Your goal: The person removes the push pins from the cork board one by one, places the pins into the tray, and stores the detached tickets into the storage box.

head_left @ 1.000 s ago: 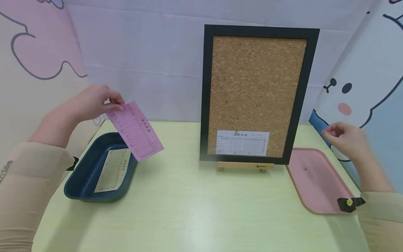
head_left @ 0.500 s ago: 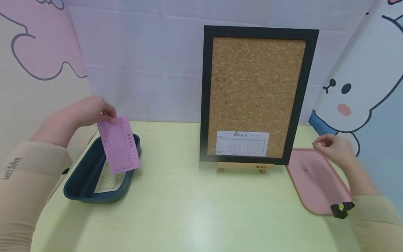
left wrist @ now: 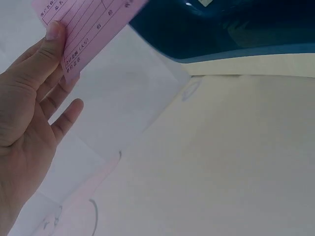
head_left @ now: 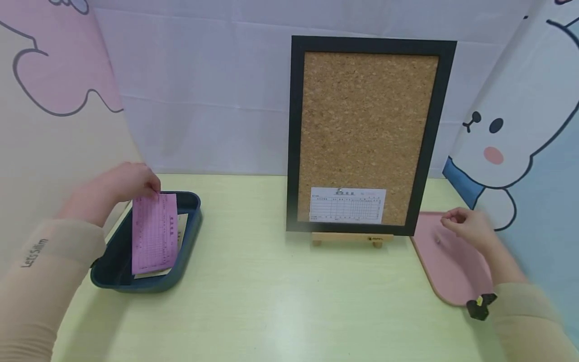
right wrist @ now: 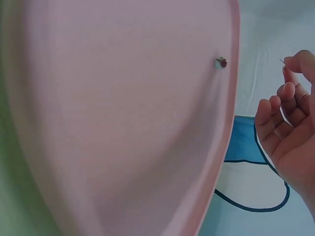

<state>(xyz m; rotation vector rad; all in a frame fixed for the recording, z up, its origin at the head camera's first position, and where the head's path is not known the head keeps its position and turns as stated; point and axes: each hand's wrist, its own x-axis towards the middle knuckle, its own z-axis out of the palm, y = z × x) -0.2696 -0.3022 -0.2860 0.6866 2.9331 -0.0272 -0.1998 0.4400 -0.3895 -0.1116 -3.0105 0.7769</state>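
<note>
My left hand [head_left: 131,180] pinches a pink printed receipt slip [head_left: 155,236] by its top edge. The slip hangs over the dark blue basin [head_left: 192,246] and covers most of a pale yellow slip [head_left: 182,223] lying inside. In the left wrist view the thumb presses on the pink slip's corner, with other fingers spread behind. My right hand [head_left: 470,229] is above the pink tray [head_left: 454,281], thumb and forefinger together. Between these fingertips a thin pin [right wrist: 282,61] pokes out in the right wrist view; its head is hidden. Another small metallic pushpin [right wrist: 220,63] is on the tray.
A black-framed cork board [head_left: 368,130] stands on a small wooden stand [head_left: 353,238] at the back of the table [head_left: 271,296]. One white printed slip [head_left: 347,206] is pinned low on the cork. Printed cloth walls close in the back and sides.
My left hand has moved down, bringing the pink slip from beside the basin to over it, now hanging straighter. My right hand has moved down and left above the tray.
</note>
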